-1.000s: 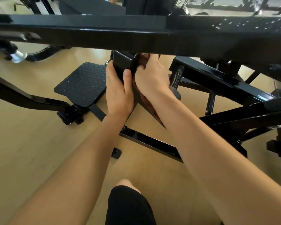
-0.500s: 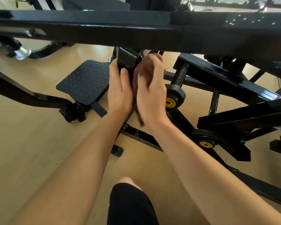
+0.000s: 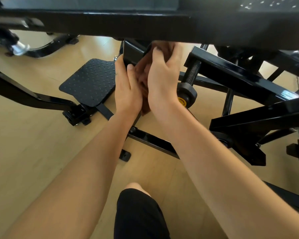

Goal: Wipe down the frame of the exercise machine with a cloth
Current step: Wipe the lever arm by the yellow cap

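A black steel exercise machine frame fills the view, with a thick crossbar (image 3: 145, 23) running across the top. Below it a slanted black post (image 3: 132, 53) comes down toward me. My left hand (image 3: 127, 90) holds the post's left side, thumb laid along its front face. My right hand (image 3: 162, 80) presses a brown cloth (image 3: 142, 71) against the post's right side, fingers curled over the cloth near the crossbar. Most of the cloth is hidden between my hands; a corner hangs below them.
A black tread-plate footrest (image 3: 90, 81) sits left of the post on the wooden floor (image 3: 33, 152). A threaded rod with a black knob (image 3: 186, 95) and slanted frame bars (image 3: 240, 78) crowd the right. My knee (image 3: 136, 209) is at the bottom.
My right hand has slid the cloth back up the post toward the crossbar after coming down. My left hand keeps its hold on the post's left side.
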Demonstrator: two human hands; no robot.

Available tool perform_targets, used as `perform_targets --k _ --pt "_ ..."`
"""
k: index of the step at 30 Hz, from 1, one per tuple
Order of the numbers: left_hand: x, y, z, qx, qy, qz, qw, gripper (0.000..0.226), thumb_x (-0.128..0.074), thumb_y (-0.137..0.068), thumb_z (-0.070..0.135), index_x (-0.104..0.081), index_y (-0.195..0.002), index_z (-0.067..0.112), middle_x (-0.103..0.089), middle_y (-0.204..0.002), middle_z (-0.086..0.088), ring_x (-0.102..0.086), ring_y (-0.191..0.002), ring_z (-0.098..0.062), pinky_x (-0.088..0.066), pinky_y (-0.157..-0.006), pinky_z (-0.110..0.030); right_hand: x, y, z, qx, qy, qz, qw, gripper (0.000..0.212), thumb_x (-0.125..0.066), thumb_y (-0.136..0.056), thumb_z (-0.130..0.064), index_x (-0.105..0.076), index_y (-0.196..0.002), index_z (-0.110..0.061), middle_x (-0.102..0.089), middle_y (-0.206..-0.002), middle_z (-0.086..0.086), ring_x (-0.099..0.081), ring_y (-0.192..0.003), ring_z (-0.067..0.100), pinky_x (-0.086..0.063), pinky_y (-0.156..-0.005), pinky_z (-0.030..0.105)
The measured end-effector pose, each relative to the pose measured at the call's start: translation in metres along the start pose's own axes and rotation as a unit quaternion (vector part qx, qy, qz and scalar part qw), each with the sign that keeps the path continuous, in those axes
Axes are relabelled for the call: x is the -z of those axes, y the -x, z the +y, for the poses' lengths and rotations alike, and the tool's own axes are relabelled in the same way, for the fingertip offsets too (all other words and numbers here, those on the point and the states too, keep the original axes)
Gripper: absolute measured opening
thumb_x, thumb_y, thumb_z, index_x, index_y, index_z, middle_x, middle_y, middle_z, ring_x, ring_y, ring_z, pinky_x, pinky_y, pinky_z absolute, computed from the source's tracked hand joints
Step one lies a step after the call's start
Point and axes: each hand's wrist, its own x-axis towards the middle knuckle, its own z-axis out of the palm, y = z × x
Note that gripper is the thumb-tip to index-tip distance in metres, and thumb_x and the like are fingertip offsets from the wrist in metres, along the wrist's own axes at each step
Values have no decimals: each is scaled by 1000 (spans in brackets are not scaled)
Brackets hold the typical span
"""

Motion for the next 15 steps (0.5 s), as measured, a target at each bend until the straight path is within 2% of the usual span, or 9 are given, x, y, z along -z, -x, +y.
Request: perform_targets --k 1,3,5,8,10,12,15 --pt "0 0 1 0 -11 -4 1000 38 -28 -112 38 -31 -149 27 -54 -137 8 -57 -125 -13 -51 -105 -45 -3 -10 -5 -20 -23 13 999 42 -48 -106 -15 -41 -147 -16 -58 -118 -3 -58 -107 9 -53 -88 13" --pt "-1 0 4 8 -27 -11 1000 40 -25 -112 40 -30 -149 28 -52 -134 13 -55 -124 -9 -50 -107 -43 -8 -24 -11 -55 -66 25 996 49 -47 -107 -17 -34 -155 -17 -55 -138 7 -56 -122 22 -49 -108 34" --pt "0 1 9 8 -24 -9 1000 41 -26 -112 40 -32 -149 23 -54 -134 7 -56 -124 -13 -51 -105 -44 -9 -19 -13 -61 -67 22 996 50 -45 -108 -18 -31 -156 -18 -50 -144 12 -53 -129 28 -45 -114 46" --pt "4 1 11 48 62 -32 996 67 -34 -98 58 -35 -150 17 -56 -140 -6 -58 -127 -23 -50 -106 -45 -8 19 -5 0 -21 -12 1000 39 -46 -108 -15 -38 -146 -16 -54 -127 11 -58 -115 22 -53 -105 42" --pt "8 0 10 57 77 -58 994 74 -46 -90 58 -34 -150 16 -55 -141 -8 -57 -128 -23 -49 -108 -46 -8 34 0 41 -16 -25 999 37 -47 -107 -13 -39 -143 -17 -54 -124 7 -58 -113 18 -51 -106 38" --pt "8 2 10 47 57 -57 996 63 -43 -94 60 -34 -145 24 -56 -140 -6 -58 -126 -22 -50 -105 -45 -10 25 -3 43 -12 -21 999 35 -47 -106 -12 -41 -140 -15 -55 -120 7 -58 -112 20 -51 -106 42" --pt "3 2 5 21 17 -28 999 42 -27 -111 41 -33 -149 23 -55 -136 4 -57 -124 -16 -50 -104 -41 -7 -8 -15 -45 -61 -4 997 39 -45 -106 -13 -41 -145 -15 -56 -108 2 -58 -100 16 -51 -96 32"
